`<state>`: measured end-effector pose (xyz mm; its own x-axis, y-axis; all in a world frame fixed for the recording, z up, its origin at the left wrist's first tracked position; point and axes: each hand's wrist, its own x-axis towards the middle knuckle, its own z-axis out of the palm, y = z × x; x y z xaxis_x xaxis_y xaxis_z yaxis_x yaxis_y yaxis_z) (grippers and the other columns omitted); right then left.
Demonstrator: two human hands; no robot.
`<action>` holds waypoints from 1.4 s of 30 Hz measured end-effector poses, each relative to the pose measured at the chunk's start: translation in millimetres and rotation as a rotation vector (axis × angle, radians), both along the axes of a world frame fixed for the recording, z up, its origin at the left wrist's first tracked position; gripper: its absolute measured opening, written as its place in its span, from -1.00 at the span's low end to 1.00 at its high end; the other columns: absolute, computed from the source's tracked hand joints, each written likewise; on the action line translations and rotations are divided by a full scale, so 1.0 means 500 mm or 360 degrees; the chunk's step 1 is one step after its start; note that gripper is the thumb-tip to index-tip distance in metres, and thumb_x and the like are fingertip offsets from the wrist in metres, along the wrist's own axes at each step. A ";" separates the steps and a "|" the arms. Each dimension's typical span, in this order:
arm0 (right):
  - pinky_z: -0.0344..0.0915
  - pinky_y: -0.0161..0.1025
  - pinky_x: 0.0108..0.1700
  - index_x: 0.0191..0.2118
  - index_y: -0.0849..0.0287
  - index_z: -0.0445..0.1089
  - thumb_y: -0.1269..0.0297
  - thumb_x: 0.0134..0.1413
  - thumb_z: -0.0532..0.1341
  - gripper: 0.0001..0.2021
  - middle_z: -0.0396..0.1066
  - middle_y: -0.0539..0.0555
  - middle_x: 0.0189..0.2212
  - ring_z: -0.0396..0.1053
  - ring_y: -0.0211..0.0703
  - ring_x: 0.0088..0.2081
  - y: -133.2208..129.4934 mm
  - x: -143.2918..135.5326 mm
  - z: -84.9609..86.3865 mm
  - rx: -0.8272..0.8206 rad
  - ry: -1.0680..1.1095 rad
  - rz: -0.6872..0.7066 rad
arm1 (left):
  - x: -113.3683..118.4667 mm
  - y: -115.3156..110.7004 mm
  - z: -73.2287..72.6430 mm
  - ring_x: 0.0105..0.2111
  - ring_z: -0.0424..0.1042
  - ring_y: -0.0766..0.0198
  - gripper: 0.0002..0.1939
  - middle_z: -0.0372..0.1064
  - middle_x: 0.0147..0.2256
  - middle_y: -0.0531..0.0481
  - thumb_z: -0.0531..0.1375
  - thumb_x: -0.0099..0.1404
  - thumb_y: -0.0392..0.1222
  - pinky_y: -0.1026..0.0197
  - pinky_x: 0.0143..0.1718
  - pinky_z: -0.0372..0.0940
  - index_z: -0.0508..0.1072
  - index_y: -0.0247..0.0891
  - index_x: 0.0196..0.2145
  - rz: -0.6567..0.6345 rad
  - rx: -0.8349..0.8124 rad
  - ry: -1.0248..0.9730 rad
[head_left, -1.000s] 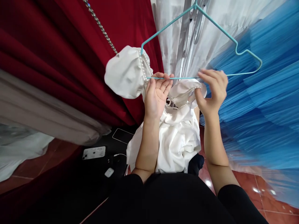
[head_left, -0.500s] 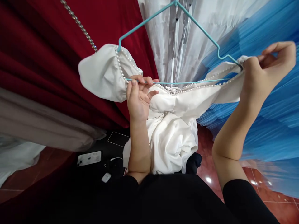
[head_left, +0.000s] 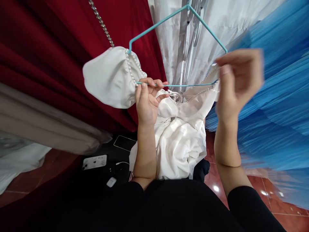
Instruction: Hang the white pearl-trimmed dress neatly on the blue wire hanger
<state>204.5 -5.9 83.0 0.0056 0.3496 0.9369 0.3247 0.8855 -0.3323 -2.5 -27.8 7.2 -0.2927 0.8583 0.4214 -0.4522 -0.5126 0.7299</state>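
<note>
A light-blue hanger (head_left: 158,24) spans the upper middle, its lower bar running level. Fingers of my left hand (head_left: 148,103) are closed around that bar near its left end. On the hanger's left end sits a puffy white sleeve edged with pearl beads. The rest of the white dress (head_left: 178,141) hangs below, gathered in folds toward my lap. At the hanger's right end, my right hand (head_left: 238,83) is closed on the dress's pearl-trimmed strap, slightly smeared by motion. It hides the hanger's right corner and part of the strap.
Dark red cloth (head_left: 125,25) hangs at left with a beaded chain (head_left: 102,24). Blue tulle (head_left: 277,112) fills the right side; white fabric (head_left: 166,32) hangs behind. A phone (head_left: 94,162), another dark-screened phone (head_left: 124,142) and a small white case (head_left: 111,182) lie on a black surface.
My right hand has moved left with the strap, in toward the hanger's right end. The strap is less stretched out. My left hand keeps its grip on the bar; the whole view has shifted slightly.
</note>
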 end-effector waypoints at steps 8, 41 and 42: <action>0.31 0.03 0.08 0.16 0.04 0.35 0.11 0.43 0.12 -0.70 0.58 0.00 -0.06 0.46 -0.10 -0.12 0.005 -0.062 -0.143 -0.0230 -0.0673 -0.0235 | -0.006 -0.004 0.005 -0.05 0.61 0.15 -0.71 0.59 -0.17 -0.07 0.14 0.49 0.10 0.26 -0.23 0.53 0.45 -0.16 -0.20 0.0012 -0.0139 0.0090; 0.19 -0.08 0.00 -0.12 0.01 0.52 0.21 0.47 0.09 -0.77 0.57 -0.05 -0.28 0.39 -0.18 -0.27 0.009 -0.088 -0.121 -0.0366 -0.0512 -0.0302 | -0.265 0.056 0.003 -0.17 0.58 0.17 -0.81 0.62 -0.30 0.22 0.27 0.33 -0.47 -0.09 0.16 0.50 0.60 -0.21 -0.26 0.1231 0.0240 0.0669; 0.19 -0.08 0.00 -0.12 0.00 0.52 0.22 0.47 0.09 -0.77 0.56 -0.05 -0.28 0.39 -0.18 -0.27 0.008 -0.094 -0.121 -0.0378 -0.0505 -0.0292 | -0.251 0.045 -0.016 -0.17 0.58 0.15 -0.85 0.63 -0.29 0.23 0.31 0.33 -0.42 -0.17 0.20 0.47 0.60 -0.18 -0.28 0.1124 0.0219 0.0714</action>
